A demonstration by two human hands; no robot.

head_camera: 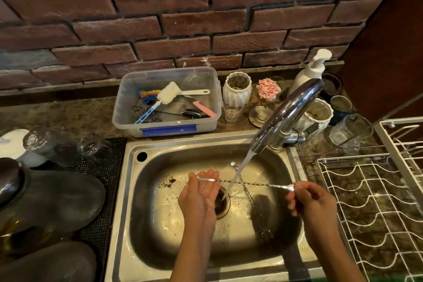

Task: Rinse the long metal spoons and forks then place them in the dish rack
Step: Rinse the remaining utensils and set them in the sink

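Observation:
A long thin twisted metal utensil [254, 183] lies level across the steel sink [160, 231], under the water stream from the chrome faucet [290, 110]. My right hand [311, 199] pinches its forked end at the right. My left hand [201, 190] is flat, palm up, and the utensil's other end rests on its fingers. A second long twisted utensil [248, 197] lies slanted in the sink basin beneath, its small end near the stream. The white wire dish rack [375, 210] stands to the right of the sink, with nothing in it.
Behind the sink stand a clear plastic tub [167, 126] of brushes and scourers, white ribbed jars [237, 91], a soap pump bottle [311, 71] and several glasses. A black mat [109, 190] on the left bears upturned glasses and a dark plate. Brick wall behind.

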